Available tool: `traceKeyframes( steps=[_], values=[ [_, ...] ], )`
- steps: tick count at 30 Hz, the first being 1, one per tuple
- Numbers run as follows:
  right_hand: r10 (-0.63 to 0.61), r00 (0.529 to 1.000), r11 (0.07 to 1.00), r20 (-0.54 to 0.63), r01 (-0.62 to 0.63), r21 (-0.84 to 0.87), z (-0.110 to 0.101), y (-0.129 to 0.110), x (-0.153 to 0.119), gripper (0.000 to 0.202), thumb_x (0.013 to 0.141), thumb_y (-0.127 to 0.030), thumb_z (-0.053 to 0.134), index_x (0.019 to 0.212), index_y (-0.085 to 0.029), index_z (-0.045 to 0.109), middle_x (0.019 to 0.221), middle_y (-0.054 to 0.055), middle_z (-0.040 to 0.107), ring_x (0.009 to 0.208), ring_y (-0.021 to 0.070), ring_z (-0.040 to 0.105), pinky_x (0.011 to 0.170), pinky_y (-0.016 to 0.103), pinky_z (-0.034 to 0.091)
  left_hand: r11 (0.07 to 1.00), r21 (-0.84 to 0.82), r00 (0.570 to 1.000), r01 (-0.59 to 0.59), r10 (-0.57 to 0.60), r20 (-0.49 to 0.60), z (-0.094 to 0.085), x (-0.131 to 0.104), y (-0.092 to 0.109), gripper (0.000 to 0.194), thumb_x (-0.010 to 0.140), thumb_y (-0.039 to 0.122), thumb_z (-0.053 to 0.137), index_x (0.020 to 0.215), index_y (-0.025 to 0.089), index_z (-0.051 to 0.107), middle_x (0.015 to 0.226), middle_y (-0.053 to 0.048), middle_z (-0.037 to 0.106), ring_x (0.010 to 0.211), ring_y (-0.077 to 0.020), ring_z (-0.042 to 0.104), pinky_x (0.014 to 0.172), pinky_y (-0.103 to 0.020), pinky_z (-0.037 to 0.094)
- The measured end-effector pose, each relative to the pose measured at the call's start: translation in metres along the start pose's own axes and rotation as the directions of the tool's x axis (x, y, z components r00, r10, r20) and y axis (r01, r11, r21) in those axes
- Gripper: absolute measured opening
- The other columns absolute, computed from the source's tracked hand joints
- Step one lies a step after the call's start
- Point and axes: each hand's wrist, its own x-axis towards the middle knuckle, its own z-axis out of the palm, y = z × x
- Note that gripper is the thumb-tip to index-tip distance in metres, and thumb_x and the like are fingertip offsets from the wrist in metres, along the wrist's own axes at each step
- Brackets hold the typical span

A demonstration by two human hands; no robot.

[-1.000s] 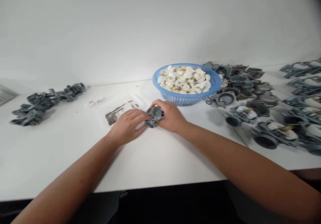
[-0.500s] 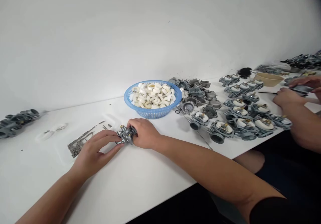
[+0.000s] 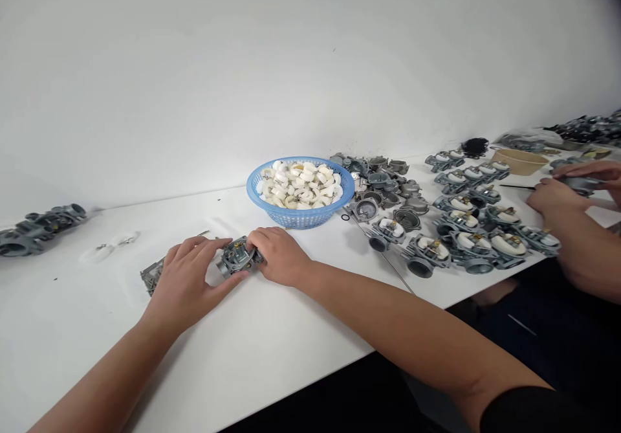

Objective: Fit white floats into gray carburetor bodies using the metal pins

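Note:
A grey metal carburetor body (image 3: 237, 256) rests at the tabletop between my hands, its open recessed face with brass bits turned up toward me. My right hand (image 3: 281, 256) wraps round its right end, hiding that side. My left hand (image 3: 191, 284) curves about its left end, with fingertips at the upper edge and thumb along the lower edge. Partly behind my left hand lies a clear tray of thin metal pins (image 3: 151, 276). Beyond my right hand stands a blue plastic basket (image 3: 301, 216) heaped with white carburetor floats (image 3: 301, 184).
Float bowls (image 3: 366, 208) lie piled right of the basket. Farther right, carburetors with white floats (image 3: 473, 242) stand in rows, near a co-worker's hands (image 3: 557, 193). Two loose floats (image 3: 114, 245) and several bare carburetor bodies (image 3: 41, 229) lie left. A thin rod (image 3: 395, 271) crosses the table.
The carburetor body has been turned over in my hands, so its recessed face now shows. My left hand has shifted slightly right and covers more of the pin tray.

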Motion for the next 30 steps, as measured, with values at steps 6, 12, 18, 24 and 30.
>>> traceKeyframes(
  steps=[6,12,18,24,30],
  values=[
    [-0.002,1.000,1.000,0.025,0.002,0.011,-0.006,-0.002,0.000,0.029,0.072,-0.011,0.063,0.095,-0.023,0.049,0.097,0.003,0.063,0.094,0.0223,0.055,0.083,0.034,0.039,0.997,-0.077,1.000,-0.024,0.024,-0.011,-0.006,0.002,0.007,0.047,0.078,0.057,0.071,0.116,0.030,0.063,0.102,-0.006,0.074,0.098,-0.0329,0.065,0.083,-0.048,0.050],
    [-0.047,0.999,0.999,0.025,0.047,0.015,-0.013,-0.005,-0.004,0.041,0.072,-0.008,0.058,0.111,-0.021,0.053,0.118,0.007,0.063,0.109,0.0245,0.055,0.091,0.038,0.042,0.988,-0.145,0.998,-0.058,0.060,0.007,-0.005,0.002,0.004,0.040,0.077,0.061,0.072,0.101,0.030,0.067,0.094,-0.005,0.074,0.091,-0.0299,0.066,0.080,-0.045,0.049],
    [-0.185,0.970,0.983,-0.157,0.180,-0.044,-0.030,-0.017,-0.005,0.053,0.075,-0.002,0.046,0.125,-0.019,0.051,0.127,0.010,0.062,0.115,0.0235,0.056,0.092,0.038,0.044,0.990,-0.142,0.997,-0.011,0.022,0.079,-0.005,0.001,0.001,0.043,0.074,0.063,0.074,0.095,0.026,0.068,0.093,-0.004,0.073,0.093,-0.0277,0.065,0.084,-0.043,0.045],
    [-0.096,0.873,0.969,-0.478,-0.028,-0.246,-0.054,-0.010,0.001,0.041,0.090,-0.022,0.048,0.131,-0.016,0.049,0.125,0.012,0.065,0.121,0.0285,0.054,0.106,0.047,0.035,0.987,-0.163,0.996,-0.018,0.032,0.083,-0.006,0.002,0.001,0.040,0.075,0.060,0.075,0.093,0.025,0.067,0.092,-0.003,0.073,0.094,-0.0272,0.064,0.087,-0.042,0.043],
    [0.469,0.871,0.741,-0.149,-0.480,-0.470,-0.078,0.006,0.014,0.059,0.101,-0.058,0.025,0.109,-0.014,0.063,0.094,0.014,0.072,0.089,0.0307,0.067,0.083,0.045,0.047,0.981,-0.176,0.992,-0.084,0.099,0.079,-0.008,0.003,0.003,0.035,0.079,0.055,0.074,0.097,0.026,0.066,0.092,-0.002,0.073,0.095,-0.0262,0.064,0.089,-0.041,0.041]
  ],
)
